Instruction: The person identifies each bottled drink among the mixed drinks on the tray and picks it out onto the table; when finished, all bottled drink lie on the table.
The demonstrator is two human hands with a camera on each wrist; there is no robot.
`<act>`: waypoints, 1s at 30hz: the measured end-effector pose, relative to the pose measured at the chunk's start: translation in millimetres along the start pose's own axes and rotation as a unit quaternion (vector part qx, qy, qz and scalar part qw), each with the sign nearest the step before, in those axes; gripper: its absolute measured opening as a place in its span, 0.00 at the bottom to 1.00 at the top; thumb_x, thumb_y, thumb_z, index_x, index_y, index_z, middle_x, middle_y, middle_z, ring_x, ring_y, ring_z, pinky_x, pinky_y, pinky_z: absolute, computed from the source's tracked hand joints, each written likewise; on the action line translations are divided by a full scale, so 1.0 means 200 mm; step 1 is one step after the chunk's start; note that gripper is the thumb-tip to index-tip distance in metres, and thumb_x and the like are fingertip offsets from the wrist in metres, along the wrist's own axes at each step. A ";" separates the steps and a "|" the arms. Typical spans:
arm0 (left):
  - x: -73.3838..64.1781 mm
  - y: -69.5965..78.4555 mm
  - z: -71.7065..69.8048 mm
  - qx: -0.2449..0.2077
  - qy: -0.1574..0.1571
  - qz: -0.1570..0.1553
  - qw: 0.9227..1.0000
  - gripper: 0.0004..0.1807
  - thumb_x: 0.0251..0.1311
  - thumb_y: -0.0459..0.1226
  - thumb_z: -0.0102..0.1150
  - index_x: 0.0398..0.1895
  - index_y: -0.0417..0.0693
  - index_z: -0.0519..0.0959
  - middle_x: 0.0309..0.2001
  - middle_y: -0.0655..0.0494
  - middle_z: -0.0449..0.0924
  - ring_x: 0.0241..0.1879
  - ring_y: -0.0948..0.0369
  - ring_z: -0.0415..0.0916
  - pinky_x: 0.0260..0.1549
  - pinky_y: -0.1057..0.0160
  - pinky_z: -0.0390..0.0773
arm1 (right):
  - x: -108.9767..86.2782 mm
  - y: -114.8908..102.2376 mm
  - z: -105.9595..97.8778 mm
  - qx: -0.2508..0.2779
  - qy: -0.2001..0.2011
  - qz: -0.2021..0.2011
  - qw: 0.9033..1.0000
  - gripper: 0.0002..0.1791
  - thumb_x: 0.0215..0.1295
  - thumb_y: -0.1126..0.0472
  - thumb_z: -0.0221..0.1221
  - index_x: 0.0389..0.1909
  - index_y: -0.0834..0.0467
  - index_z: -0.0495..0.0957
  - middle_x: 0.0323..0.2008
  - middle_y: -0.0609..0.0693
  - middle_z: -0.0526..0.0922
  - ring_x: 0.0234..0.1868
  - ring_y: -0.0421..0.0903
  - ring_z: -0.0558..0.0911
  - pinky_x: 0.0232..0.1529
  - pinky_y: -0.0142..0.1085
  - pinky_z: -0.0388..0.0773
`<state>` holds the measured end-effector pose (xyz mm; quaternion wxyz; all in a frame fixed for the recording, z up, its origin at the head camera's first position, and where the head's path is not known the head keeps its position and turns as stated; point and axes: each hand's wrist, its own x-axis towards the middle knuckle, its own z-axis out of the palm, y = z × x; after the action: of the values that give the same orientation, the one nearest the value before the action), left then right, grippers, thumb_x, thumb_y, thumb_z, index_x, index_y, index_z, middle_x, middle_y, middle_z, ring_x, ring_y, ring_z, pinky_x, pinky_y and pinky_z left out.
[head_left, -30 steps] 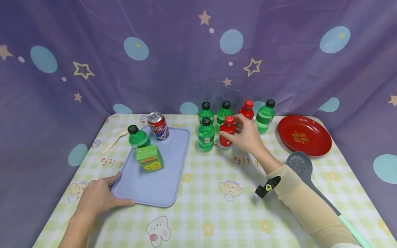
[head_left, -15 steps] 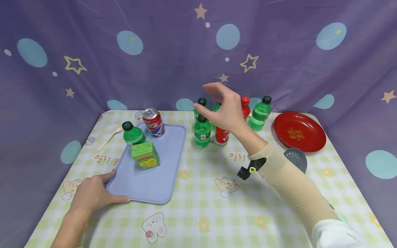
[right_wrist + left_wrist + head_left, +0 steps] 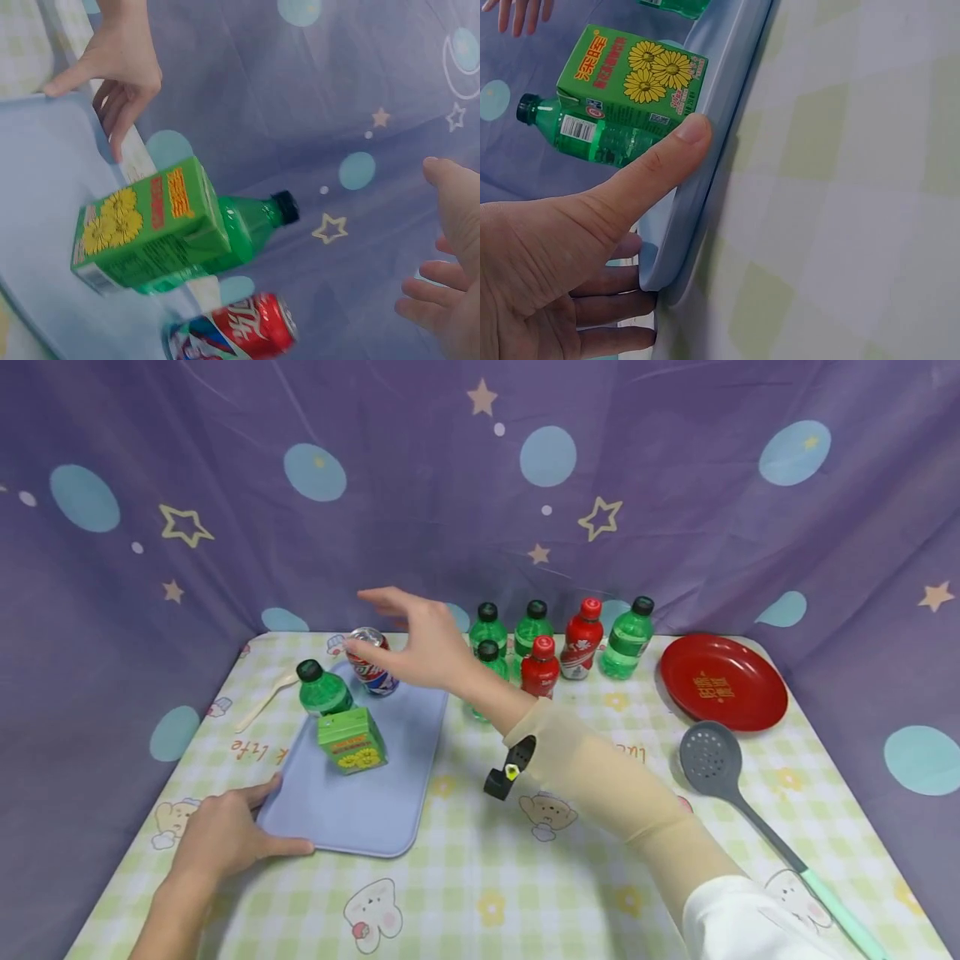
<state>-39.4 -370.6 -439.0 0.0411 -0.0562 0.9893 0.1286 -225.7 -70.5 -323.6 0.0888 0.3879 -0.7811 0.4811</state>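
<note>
A blue tray [image 3: 352, 814] bears a green drink carton [image 3: 352, 742], a green bottle [image 3: 324, 690] with a black cap, and a red soda can [image 3: 244, 330]. My left hand [image 3: 225, 835] rests at the tray's near left corner. Its straight thumb [image 3: 656, 161] lies along the front rim, and the other fingers reach along the left side. Raised over the far right part of the tray, my right hand [image 3: 427, 647] holds nothing. Its thumb and fingers are spread, and in the head view they partly cover the can. The right wrist view shows that hand apart from the can.
Right of the tray stand several green bottles [image 3: 628, 639] and two red bottles [image 3: 582, 639], some partly behind my right forearm. A red plate [image 3: 722, 685] and a slotted skimmer [image 3: 712, 758] lie at the right. Left of the tray is a pale spoon [image 3: 264, 706].
My right hand has let go of the front red bottle, lifted, and moved left towards the can. The red bottle stays among the green ones. My left hand keeps its place on the tray.
</note>
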 end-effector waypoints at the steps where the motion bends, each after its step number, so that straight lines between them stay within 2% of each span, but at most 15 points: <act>1: 0.00 0.00 0.00 0.001 0.001 0.000 1.000 0.79 0.14 0.80 0.79 0.71 0.36 0.75 0.63 0.21 0.75 0.57 0.21 0.76 0.47 0.30 0.80 | 0.01 0.00 0.02 -0.004 -0.004 -0.001 1.000 0.33 0.70 0.47 0.70 0.72 0.53 0.77 0.69 0.48 0.83 0.65 0.43 0.85 0.64 0.26 0.80; 4: -0.01 0.00 0.00 0.002 -0.001 -0.003 1.000 0.79 0.15 0.80 0.79 0.72 0.36 0.74 0.63 0.21 0.75 0.55 0.22 0.78 0.45 0.31 0.81 | 0.03 -0.02 0.08 -0.012 -0.016 -0.001 1.000 0.32 0.72 0.47 0.68 0.73 0.53 0.76 0.68 0.50 0.84 0.59 0.43 0.89 0.58 0.26 0.83; 7: -0.02 -0.01 0.00 0.001 -0.001 -0.001 1.000 0.78 0.15 0.79 0.79 0.71 0.36 0.75 0.62 0.23 0.76 0.53 0.23 0.79 0.43 0.32 0.82 | 0.04 -0.02 0.13 -0.031 -0.029 0.009 0.999 0.32 0.73 0.45 0.67 0.73 0.52 0.75 0.67 0.49 0.84 0.57 0.43 0.89 0.55 0.29 0.85; 9: -0.02 -0.01 0.01 0.000 -0.004 -0.001 1.000 0.78 0.15 0.80 0.79 0.71 0.35 0.75 0.62 0.24 0.77 0.53 0.24 0.80 0.43 0.32 0.82 | 0.05 -0.01 0.16 -0.039 -0.039 0.017 0.998 0.33 0.73 0.45 0.67 0.74 0.52 0.75 0.68 0.49 0.84 0.58 0.42 0.89 0.58 0.32 0.85; 12: -0.02 -0.01 0.01 0.001 -0.006 -0.003 1.000 0.78 0.15 0.80 0.78 0.71 0.35 0.75 0.63 0.24 0.77 0.53 0.24 0.80 0.43 0.32 0.82 | 0.05 0.00 0.21 -0.052 -0.051 0.027 0.997 0.34 0.72 0.44 0.67 0.75 0.51 0.74 0.69 0.48 0.83 0.66 0.43 0.85 0.63 0.31 0.82; 16: -0.02 0.00 0.01 -0.001 -0.013 -0.011 1.000 0.79 0.16 0.80 0.78 0.72 0.36 0.74 0.64 0.23 0.76 0.54 0.23 0.79 0.44 0.31 0.82 | 0.05 0.02 0.28 -0.053 -0.063 0.032 0.996 0.36 0.72 0.42 0.67 0.75 0.50 0.73 0.70 0.47 0.83 0.66 0.42 0.85 0.59 0.27 0.81; 19: -0.02 -0.01 0.02 -0.002 -0.012 -0.010 1.000 0.79 0.16 0.80 0.78 0.72 0.36 0.74 0.63 0.23 0.76 0.53 0.24 0.80 0.44 0.32 0.82 | 0.05 0.03 0.33 -0.059 -0.075 0.029 0.995 0.36 0.72 0.42 0.67 0.76 0.52 0.73 0.57 0.50 0.88 0.55 0.42 0.89 0.50 0.26 0.80; 23: -0.02 -0.01 0.02 0.001 -0.002 -0.005 1.000 0.78 0.15 0.80 0.78 0.71 0.35 0.75 0.62 0.23 0.77 0.51 0.25 0.81 0.42 0.32 0.82 | 0.05 0.04 0.38 -0.089 -0.093 0.024 0.991 0.37 0.73 0.40 0.66 0.76 0.52 0.73 0.51 0.49 0.89 0.51 0.42 0.88 0.52 0.26 0.80; 26: -0.02 -0.01 0.02 0.000 0.005 -0.001 1.000 0.78 0.14 0.79 0.79 0.70 0.35 0.76 0.61 0.23 0.78 0.49 0.25 0.82 0.41 0.33 0.82 | 0.06 0.04 0.41 -0.104 -0.108 0.032 0.988 0.37 0.73 0.39 0.65 0.77 0.51 0.72 0.65 0.48 0.86 0.62 0.41 0.86 0.64 0.30 0.80; 30: -0.01 0.00 0.01 -0.002 0.013 0.005 1.000 0.77 0.14 0.79 0.79 0.69 0.35 0.77 0.60 0.23 0.79 0.48 0.26 0.83 0.41 0.33 0.83 | 0.07 0.05 0.42 -0.114 -0.129 0.049 0.984 0.38 0.73 0.38 0.64 0.78 0.50 0.71 0.71 0.48 0.81 0.65 0.42 0.85 0.67 0.32 0.80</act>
<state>-37.1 -369.8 -441.6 0.0270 -0.0527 0.9897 0.1302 -222.0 -144.1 -367.3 0.0075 0.3956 -0.8535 0.3390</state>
